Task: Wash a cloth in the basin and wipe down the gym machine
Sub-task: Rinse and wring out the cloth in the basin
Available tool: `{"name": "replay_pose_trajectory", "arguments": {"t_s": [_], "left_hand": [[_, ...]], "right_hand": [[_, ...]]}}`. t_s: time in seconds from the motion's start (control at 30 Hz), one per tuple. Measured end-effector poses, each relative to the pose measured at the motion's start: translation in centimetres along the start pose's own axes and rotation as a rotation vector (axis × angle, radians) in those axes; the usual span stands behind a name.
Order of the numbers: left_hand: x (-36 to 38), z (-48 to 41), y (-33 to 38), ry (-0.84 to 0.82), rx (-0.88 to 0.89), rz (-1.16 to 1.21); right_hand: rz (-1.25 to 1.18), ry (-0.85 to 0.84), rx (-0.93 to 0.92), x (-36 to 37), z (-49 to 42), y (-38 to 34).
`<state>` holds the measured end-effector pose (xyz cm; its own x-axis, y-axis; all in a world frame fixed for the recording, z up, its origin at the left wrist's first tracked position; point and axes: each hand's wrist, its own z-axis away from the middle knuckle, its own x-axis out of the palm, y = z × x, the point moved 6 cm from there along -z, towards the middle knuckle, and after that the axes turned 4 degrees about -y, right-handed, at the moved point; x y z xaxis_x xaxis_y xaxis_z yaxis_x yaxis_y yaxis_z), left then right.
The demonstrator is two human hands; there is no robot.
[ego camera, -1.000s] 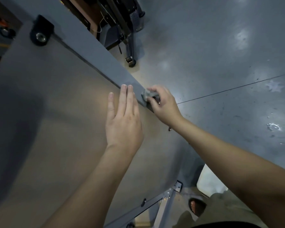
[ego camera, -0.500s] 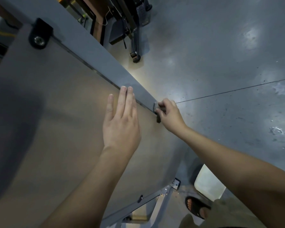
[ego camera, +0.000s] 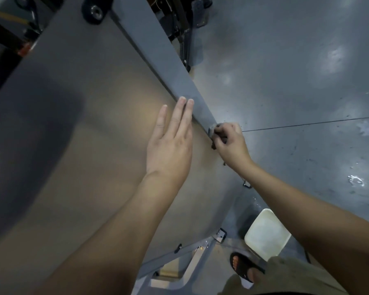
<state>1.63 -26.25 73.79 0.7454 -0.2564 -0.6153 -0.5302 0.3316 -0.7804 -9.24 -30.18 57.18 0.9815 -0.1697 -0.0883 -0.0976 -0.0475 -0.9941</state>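
We see the left hand lying flat on the gym machine's tan panel, fingers straight and close together, the tips of the two longest just reaching the grey frame bar that runs from eleven o'clock down toward the centre. At three o'clock of that hand, the right hand curls its fingers and thumb around a small grey cloth, bunched so that only a scrap shows, and presses it against the lower end of the bar. A black knob sits on the panel near twelve o'clock. At five o'clock of the view a pale square basin stands on the glossy grey floor; we cannot tell what it contains. Just beside it, toward six o'clock, a foot in a black sandal rests on the floor.
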Motion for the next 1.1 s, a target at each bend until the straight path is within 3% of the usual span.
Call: {"name": "replay_pose_trajectory", "arguments": {"t_s": [0.13,0.4,0.57,0.7,0.93,1.1], "left_hand": [[-0.1,0.1,-0.1,0.012,0.003,0.007],[0.3,-0.1,-0.1,-0.060,0.051,0.055],[0.2,0.0,-0.2,-0.058,0.043,0.074],[0.3,0.0,-0.2,-0.076,0.045,0.080],[0.6,0.0,-0.3,-0.082,0.070,0.111],[0.9,-0.1,-0.2,-0.051,0.055,0.083]], "right_hand": [[-0.005,-0.019,0.020,0.4,0.4,-0.7],[0.200,0.078,-0.432,0.1,-0.5,-6.6],[0.350,0.067,-0.522,0.8,-0.7,-6.8],[0.412,-0.031,-0.509,1.8,-1.3,-6.2],[0.360,-0.090,-0.229,2.3,-0.4,1.1],[0.334,-0.027,-0.322,2.2,-1.1,-3.2]]}}
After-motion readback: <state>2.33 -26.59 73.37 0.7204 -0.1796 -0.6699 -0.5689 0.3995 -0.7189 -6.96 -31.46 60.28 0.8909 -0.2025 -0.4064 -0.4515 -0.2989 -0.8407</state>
